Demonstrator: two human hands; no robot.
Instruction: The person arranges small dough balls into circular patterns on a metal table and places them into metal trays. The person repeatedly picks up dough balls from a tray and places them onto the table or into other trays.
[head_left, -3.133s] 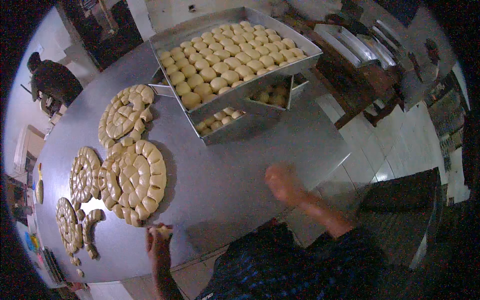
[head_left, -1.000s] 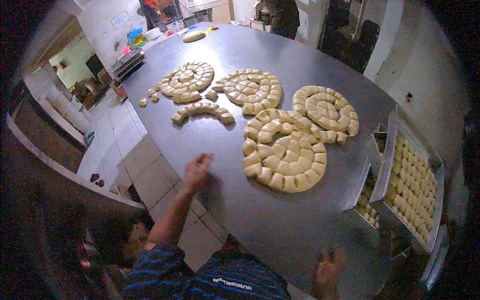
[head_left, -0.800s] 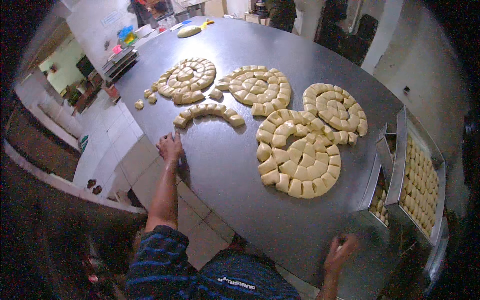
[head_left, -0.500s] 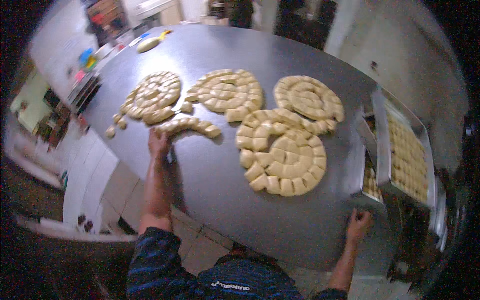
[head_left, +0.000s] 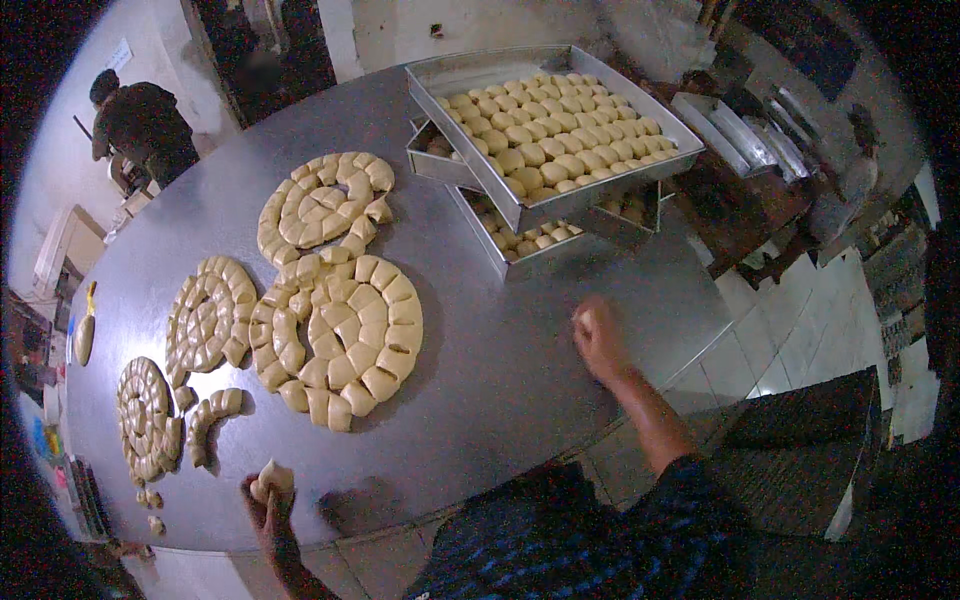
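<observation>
My left hand (head_left: 266,512) grips a pale dough piece (head_left: 273,480) near the table's front edge. Just beyond it lies a short curved strip of cut dough (head_left: 208,422). My right hand (head_left: 597,338) is closed, low over the right part of the table; whatever its fingers may hold is hidden. Coils of dough cut into chunks lie left of centre: a large one (head_left: 350,335) in the middle, another coil (head_left: 318,205) behind it, a third coil (head_left: 210,312) to its left, and a smaller coil (head_left: 148,418) at far left.
Stacked metal trays (head_left: 690,152) at the far right of the metal table (head_left: 490,400) hold rows of dough balls (head_left: 560,130). Small dough bits (head_left: 155,522) lie near the left edge. A person (head_left: 145,125) stands beyond the table at far left.
The view has swung to the right, bringing the trays nearer the middle. My left hand has come away from the curved strip with a dough piece. My right hand stays closed.
</observation>
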